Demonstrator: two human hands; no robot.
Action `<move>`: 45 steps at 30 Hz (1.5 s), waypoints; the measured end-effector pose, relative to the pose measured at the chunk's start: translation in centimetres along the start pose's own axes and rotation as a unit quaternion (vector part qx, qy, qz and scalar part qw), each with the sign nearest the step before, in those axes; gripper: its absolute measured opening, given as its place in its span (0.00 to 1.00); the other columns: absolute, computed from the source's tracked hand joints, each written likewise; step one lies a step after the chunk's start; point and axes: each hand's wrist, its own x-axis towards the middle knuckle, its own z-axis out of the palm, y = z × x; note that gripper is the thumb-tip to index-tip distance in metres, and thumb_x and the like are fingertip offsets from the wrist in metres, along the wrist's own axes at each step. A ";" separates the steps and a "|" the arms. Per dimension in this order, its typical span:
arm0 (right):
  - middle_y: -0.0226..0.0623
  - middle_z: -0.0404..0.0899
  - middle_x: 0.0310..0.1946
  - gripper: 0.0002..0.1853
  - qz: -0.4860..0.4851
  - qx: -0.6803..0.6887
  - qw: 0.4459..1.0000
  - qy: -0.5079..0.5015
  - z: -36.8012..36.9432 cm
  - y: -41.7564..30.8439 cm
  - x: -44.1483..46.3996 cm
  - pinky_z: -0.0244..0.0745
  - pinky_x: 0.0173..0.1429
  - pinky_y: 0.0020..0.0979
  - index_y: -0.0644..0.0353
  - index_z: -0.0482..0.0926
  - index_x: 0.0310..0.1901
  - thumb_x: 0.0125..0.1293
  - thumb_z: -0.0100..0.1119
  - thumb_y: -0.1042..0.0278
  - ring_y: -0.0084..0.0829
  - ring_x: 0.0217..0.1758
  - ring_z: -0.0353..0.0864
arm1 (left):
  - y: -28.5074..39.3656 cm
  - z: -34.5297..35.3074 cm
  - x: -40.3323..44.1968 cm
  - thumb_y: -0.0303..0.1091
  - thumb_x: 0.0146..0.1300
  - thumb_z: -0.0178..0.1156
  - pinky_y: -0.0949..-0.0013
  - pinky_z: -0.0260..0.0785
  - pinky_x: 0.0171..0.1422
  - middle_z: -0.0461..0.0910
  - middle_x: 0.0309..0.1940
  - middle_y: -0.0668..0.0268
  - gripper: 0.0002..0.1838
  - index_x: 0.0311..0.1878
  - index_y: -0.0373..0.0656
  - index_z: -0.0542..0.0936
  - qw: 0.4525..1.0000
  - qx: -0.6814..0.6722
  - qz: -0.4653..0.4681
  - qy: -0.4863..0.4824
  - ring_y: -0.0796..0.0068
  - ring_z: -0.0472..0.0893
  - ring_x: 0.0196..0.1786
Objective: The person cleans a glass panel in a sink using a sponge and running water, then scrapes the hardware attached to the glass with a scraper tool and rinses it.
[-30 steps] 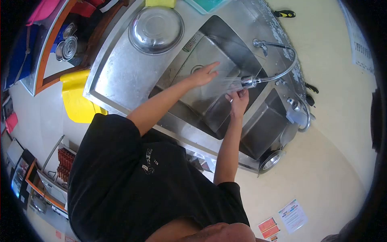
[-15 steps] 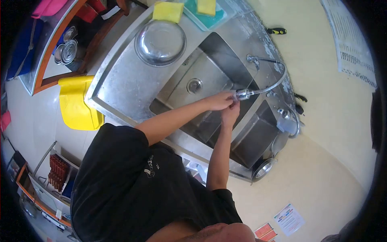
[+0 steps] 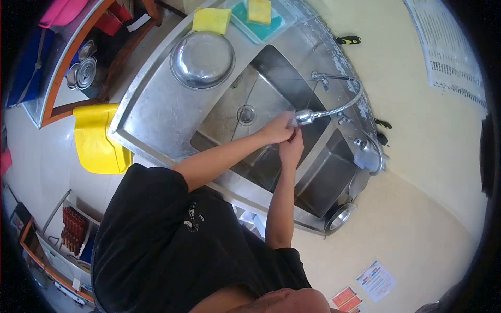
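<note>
head view, forward and down, over sink point(image 3: 269, 94)

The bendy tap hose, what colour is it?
Shiny silver; the hose shows best in the head view.

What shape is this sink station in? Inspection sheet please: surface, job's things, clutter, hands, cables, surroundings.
Surface: steel counter, with patchy wear along its far edge.
Job's things: spray head above the large basin, on a flexible metal hose.
Clutter: domed steel vessel, yellow pad, and a tray with another pad.
Hands: left hand and right hand together at the spray head's outlet; anything held between them can't be made out.
Cables: nothing seen.
Surroundings: yellow plastic seat beside the counter; printed sheet on the wall.
</note>
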 end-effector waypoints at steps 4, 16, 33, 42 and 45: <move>0.51 0.83 0.51 0.21 0.006 0.020 0.999 -0.046 0.1 -1.5 -0.9 0.75 0.58 0.39 0.64 0.71 0.58 0.65 0.60 0.70 0.45 0.56 0.83 | -3.5 1.2 0.3 0.32 0.67 0.59 0.60 0.75 0.52 0.81 0.45 0.55 0.15 0.54 0.40 0.74 0.995 -0.028 -0.017 0.096 0.62 0.83 0.47; 0.39 0.76 0.60 0.28 0.057 0.569 0.815 -0.091 4.7 0.9 0.1 0.73 0.61 0.34 0.61 0.65 0.70 0.69 0.54 0.75 0.32 0.59 0.78 | -2.0 -2.8 -2.1 0.34 0.68 0.58 0.59 0.76 0.48 0.83 0.41 0.54 0.14 0.52 0.39 0.76 0.987 0.005 -0.092 0.131 0.61 0.84 0.41; 0.31 0.76 0.36 0.09 0.155 0.680 0.715 -0.047 7.9 4.1 6.3 0.75 0.48 0.36 0.59 0.73 0.42 0.76 0.50 0.63 0.30 0.42 0.78 | -5.2 -2.7 -0.9 0.39 0.70 0.59 0.66 0.77 0.39 0.81 0.35 0.61 0.14 0.50 0.38 0.77 0.987 -0.067 -0.087 0.115 0.72 0.82 0.36; 0.30 0.79 0.37 0.07 0.127 0.623 0.770 -0.050 6.0 0.6 4.0 0.75 0.45 0.30 0.61 0.77 0.44 0.75 0.51 0.68 0.26 0.39 0.79 | -4.3 -3.4 -1.5 0.39 0.71 0.60 0.68 0.76 0.37 0.80 0.33 0.65 0.13 0.50 0.40 0.77 0.983 -0.115 -0.105 0.096 0.75 0.81 0.34; 0.27 0.79 0.35 0.06 0.082 0.571 0.816 -0.042 4.8 -0.3 1.4 0.72 0.39 0.24 0.62 0.80 0.45 0.71 0.56 0.74 0.20 0.35 0.76 | -5.1 -3.4 -1.4 0.39 0.71 0.59 0.67 0.77 0.38 0.79 0.33 0.65 0.13 0.51 0.39 0.76 0.980 -0.147 -0.109 0.081 0.75 0.81 0.34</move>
